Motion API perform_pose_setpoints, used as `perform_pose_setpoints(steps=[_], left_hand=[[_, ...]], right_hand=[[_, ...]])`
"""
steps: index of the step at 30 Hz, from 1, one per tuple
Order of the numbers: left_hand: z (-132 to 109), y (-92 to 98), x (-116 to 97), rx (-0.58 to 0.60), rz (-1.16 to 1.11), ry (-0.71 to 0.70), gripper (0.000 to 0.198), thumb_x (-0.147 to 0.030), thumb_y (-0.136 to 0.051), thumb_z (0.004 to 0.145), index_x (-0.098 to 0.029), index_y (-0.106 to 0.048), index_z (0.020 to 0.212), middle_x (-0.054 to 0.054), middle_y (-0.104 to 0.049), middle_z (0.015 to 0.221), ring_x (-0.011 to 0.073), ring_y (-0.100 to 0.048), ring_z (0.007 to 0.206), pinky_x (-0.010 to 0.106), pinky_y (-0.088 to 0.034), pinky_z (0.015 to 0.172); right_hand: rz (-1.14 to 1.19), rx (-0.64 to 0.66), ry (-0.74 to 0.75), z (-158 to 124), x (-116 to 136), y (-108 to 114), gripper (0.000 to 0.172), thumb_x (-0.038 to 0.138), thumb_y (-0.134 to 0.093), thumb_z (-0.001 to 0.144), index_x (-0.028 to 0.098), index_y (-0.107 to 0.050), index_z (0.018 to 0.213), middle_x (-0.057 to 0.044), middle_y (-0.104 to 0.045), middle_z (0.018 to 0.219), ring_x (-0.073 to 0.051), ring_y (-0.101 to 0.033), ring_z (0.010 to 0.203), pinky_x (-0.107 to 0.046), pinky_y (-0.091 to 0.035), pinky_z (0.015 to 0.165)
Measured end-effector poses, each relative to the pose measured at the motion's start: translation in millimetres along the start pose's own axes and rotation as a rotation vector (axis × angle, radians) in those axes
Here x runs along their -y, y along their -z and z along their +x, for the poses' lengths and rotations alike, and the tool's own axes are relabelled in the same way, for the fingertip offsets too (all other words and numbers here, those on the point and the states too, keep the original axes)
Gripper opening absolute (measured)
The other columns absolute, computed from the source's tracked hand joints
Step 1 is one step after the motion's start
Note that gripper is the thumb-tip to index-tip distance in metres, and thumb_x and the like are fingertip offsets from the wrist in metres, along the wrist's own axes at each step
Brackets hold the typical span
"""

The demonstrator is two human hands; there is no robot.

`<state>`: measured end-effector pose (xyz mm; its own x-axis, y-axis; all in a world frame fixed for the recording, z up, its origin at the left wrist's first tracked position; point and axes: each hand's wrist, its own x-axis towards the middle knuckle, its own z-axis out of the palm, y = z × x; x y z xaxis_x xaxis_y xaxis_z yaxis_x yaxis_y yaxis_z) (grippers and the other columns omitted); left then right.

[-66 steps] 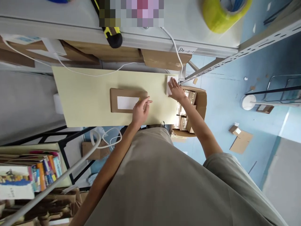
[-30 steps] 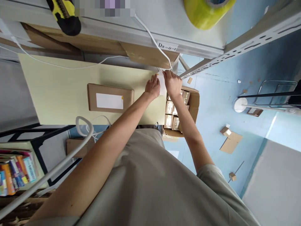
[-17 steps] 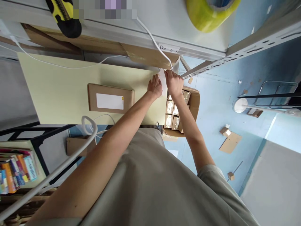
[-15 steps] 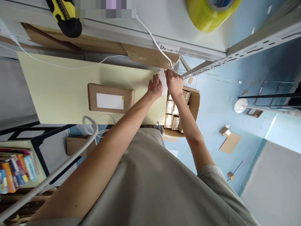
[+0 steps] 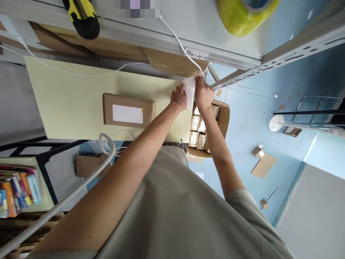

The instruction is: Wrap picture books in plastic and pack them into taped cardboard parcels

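Both hands meet at the far right corner of a pale yellow table. My left hand and my right hand each pinch a small white paper sheet between them, fingers closed on its edges. A flat brown cardboard parcel with a white label lies in the middle of the table, apart from both hands. A white cable runs down to the corner just above the paper.
A shelf overhead carries a yellow-black utility knife and a roll of yellow tape. An open carton of small boxes stands on the blue floor right of the table. Books sit at lower left; cardboard scraps lie on the floor.
My left hand left the brown parcel and moved right to join the right hand on the white paper. The paper is now lifted slightly at the table's corner.
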<state>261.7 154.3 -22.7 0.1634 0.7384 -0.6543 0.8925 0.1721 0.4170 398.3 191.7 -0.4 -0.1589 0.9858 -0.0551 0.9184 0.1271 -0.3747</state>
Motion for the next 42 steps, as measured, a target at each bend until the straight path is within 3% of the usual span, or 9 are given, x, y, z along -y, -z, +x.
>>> perform_pose_setpoints(steps=[6, 13, 15, 17, 20, 23, 27, 35, 42], left_hand=[[0.6, -3.2, 4.8, -0.001, -0.036, 0.017, 0.108, -0.06, -0.067, 0.106, -0.012, -0.016, 0.189, 0.023, -0.003, 0.197, 0.0515, -0.007, 0.181, 0.065, -0.018, 0.144], [-11.3, -2.1, 6.2, -0.109, -0.233, -0.048, 0.105, -0.053, -0.078, 0.099, -0.011, -0.033, 0.185, 0.023, -0.008, 0.196, 0.0502, -0.003, 0.182, 0.069, -0.01, 0.145], [-33.1, -2.8, 12.0, -0.166, -0.408, -0.109, 0.095, -0.047, -0.077, 0.099, -0.012, -0.042, 0.18, 0.026, -0.025, 0.192, 0.0473, -0.019, 0.18, 0.065, -0.019, 0.145], [-67.3, -5.4, 24.4, -0.141, -0.647, -0.165, 0.074, -0.042, -0.07, 0.101, -0.011, -0.057, 0.167, 0.028, -0.056, 0.174, 0.0425, -0.05, 0.165, 0.061, -0.039, 0.137], [-134.4, -7.9, 55.0, -0.033, -0.992, -0.265, 0.041, -0.044, -0.064, 0.1, -0.015, -0.079, 0.125, 0.019, -0.083, 0.126, 0.0317, -0.078, 0.123, 0.049, -0.063, 0.109], [-201.3, -0.3, 91.9, -0.036, -1.102, -0.3, 0.029, -0.046, -0.074, 0.088, -0.018, -0.08, 0.094, 0.012, -0.085, 0.099, 0.0255, -0.079, 0.098, 0.036, -0.063, 0.085], [-265.1, 21.5, 139.6, -0.096, -1.17, -0.284, 0.026, -0.044, -0.076, 0.083, -0.019, -0.08, 0.09, 0.013, -0.086, 0.096, 0.0217, -0.075, 0.081, 0.033, -0.056, 0.068], [-321.2, 45.4, 233.0, -0.142, -1.188, -0.289, 0.026, -0.044, -0.082, 0.083, -0.019, -0.082, 0.088, 0.012, -0.087, 0.093, 0.0168, -0.068, 0.068, 0.03, -0.054, 0.061], [-348.6, 65.6, 300.7, -0.113, -1.189, -0.323, 0.03, -0.049, -0.082, 0.083, -0.019, -0.081, 0.086, 0.012, -0.086, 0.092, 0.0169, -0.067, 0.069, 0.029, -0.047, 0.055]], right_hand=[[0.071, -0.172, -0.096, -23.1, -10.5, 23.3, 0.055, 0.049, -0.03, 0.127, 0.019, -0.075, 0.135, -0.013, -0.081, 0.109, -0.027, -0.083, 0.104, -0.039, -0.066, 0.088], [0.237, -0.389, -0.148, -117.5, 7.5, 60.6, 0.056, 0.062, -0.037, 0.123, 0.024, -0.077, 0.128, -0.015, -0.082, 0.119, -0.029, -0.085, 0.113, -0.044, -0.07, 0.097], [0.281, -0.437, -0.166, -147.1, 20.0, 66.8, 0.056, 0.065, -0.039, 0.121, 0.024, -0.077, 0.121, -0.012, -0.082, 0.11, -0.025, -0.086, 0.101, -0.041, -0.07, 0.089], [0.351, -0.468, -0.197, -173.2, 34.8, 71.3, 0.054, 0.067, -0.043, 0.119, 0.024, -0.076, 0.115, -0.009, -0.081, 0.1, -0.022, -0.083, 0.089, -0.035, -0.068, 0.079], [0.488, -0.44, -0.258, -201.4, 59.1, 76.6, 0.051, 0.068, -0.05, 0.116, 0.023, -0.073, 0.107, -0.006, -0.078, 0.091, -0.019, -0.078, 0.081, -0.031, -0.062, 0.072], [0.6, -0.338, -0.322, -214.8, 83.9, 78.6, 0.049, 0.069, -0.059, 0.111, 0.023, -0.072, 0.1, -0.003, -0.071, 0.08, -0.018, -0.07, 0.072, -0.031, -0.056, 0.067], [0.639, -0.231, -0.343, -216.7, 121.3, 72.5, 0.053, 0.076, -0.063, 0.105, 0.024, -0.072, 0.095, -0.001, -0.065, 0.075, -0.019, -0.062, 0.07, -0.031, -0.048, 0.062], [0.622, -0.089, -0.309, -214.9, 215.3, 49.1, 0.06, 0.084, -0.065, 0.102, 0.025, -0.069, 0.089, 0.005, -0.048, 0.064, -0.014, -0.044, 0.058, -0.029, -0.034, 0.055], [0.642, -0.071, -0.292, -221.9, 285.2, 26.5, 0.062, 0.085, -0.067, 0.1, 0.024, -0.069, 0.091, 0.005, -0.051, 0.066, -0.013, -0.043, 0.059, -0.029, -0.034, 0.055]])
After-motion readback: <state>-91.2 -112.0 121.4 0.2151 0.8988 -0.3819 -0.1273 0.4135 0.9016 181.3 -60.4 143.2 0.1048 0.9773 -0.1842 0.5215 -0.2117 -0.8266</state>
